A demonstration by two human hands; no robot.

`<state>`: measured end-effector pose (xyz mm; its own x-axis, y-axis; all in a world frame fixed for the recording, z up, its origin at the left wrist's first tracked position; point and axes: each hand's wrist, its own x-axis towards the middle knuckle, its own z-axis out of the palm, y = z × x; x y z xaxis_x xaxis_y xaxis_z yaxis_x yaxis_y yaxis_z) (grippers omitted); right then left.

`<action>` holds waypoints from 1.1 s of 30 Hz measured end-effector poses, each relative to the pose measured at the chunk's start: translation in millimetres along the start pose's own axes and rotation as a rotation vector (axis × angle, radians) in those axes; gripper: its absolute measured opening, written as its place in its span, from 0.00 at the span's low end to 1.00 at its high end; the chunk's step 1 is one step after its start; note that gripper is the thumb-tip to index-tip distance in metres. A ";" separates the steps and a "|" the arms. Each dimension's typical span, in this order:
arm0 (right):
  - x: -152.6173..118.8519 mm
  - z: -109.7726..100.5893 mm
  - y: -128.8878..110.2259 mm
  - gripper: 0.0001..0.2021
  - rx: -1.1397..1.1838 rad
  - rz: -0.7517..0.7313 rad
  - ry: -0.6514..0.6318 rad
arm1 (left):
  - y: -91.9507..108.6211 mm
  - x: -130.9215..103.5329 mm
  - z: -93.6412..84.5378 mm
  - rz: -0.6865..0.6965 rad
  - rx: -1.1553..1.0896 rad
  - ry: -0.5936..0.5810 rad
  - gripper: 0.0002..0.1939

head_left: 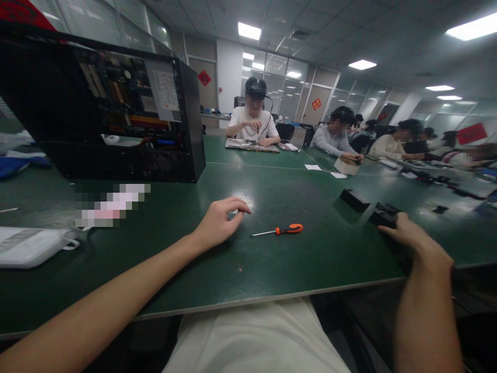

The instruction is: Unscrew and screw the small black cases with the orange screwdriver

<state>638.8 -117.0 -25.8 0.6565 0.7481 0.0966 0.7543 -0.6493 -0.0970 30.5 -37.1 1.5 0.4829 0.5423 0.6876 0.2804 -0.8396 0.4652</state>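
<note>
My left hand [220, 221] rests on the green table [248, 274] with its fingers loosely bent. A gap shows between thumb and forefinger, and nothing is held there. Just right of it lies a screwdriver [289, 229] with an orange and black handle, its metal shaft pointing left toward that hand. Over on the right side, my right hand [413, 235] closes around a black box-shaped part [382, 216], thumb along its near side. My fingers hide some of this part. A second black box-shaped piece [354, 200] sits a little to its left on the tabletop, apart from it.
An open black computer case [190, 119] stands at the left, boards showing inside. In front of it lie a blurred pinkish item [116, 204] and a white device with a loop [31, 247]. Across the table, a person [254, 122] works; others sit farther right.
</note>
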 end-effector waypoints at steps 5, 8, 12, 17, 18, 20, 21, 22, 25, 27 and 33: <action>-13.8 -10.9 -0.9 0.23 0.014 -0.016 0.043 | -0.7 -0.4 -0.1 0.004 -0.004 -0.001 0.12; -34.6 -30.9 -13.9 0.24 0.067 -0.117 0.139 | -1.7 -0.3 0.1 0.007 -0.008 0.003 0.12; -75.4 -74.7 -64.5 0.26 0.225 -0.324 0.263 | -0.5 0.1 0.9 -0.013 0.004 0.001 0.11; -121.4 -120.1 -179.8 0.26 0.454 -0.942 0.300 | 2.2 -0.2 3.9 -0.125 0.002 -0.009 0.10; -128.5 -122.1 -206.3 0.25 0.453 -1.073 0.276 | 1.9 -0.5 4.9 -0.147 -0.012 -0.010 0.11; -140.7 -116.7 -257.2 0.24 0.421 -1.293 0.174 | 0.3 -1.3 6.9 -0.183 -0.041 0.004 0.15; -145.7 -109.7 -280.1 0.24 0.398 -1.378 0.116 | -0.9 -1.7 7.7 -0.197 -0.052 0.020 0.17; -150.0 -100.4 -300.4 0.24 0.377 -1.451 0.069 | -2.1 -2.1 8.2 -0.212 -0.060 0.038 0.18; -158.6 -64.7 -342.0 0.23 0.345 -1.568 -0.048 | -5.8 -2.8 8.2 -0.240 -0.080 0.071 0.20; -162.4 -42.4 -353.6 0.23 0.340 -1.584 -0.115 | -7.8 -2.8 7.7 -0.246 -0.087 0.045 0.20; -165.1 -30.1 -342.2 0.20 0.408 -1.550 -0.187 | -10.6 -3.6 8.0 -0.192 -0.008 -0.081 0.15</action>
<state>272.6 -22.4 21.3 -0.7296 0.6424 0.2346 0.5847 0.7639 -0.2730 32.4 -30.4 -10.4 0.4863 0.6876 0.5391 0.3674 -0.7207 0.5878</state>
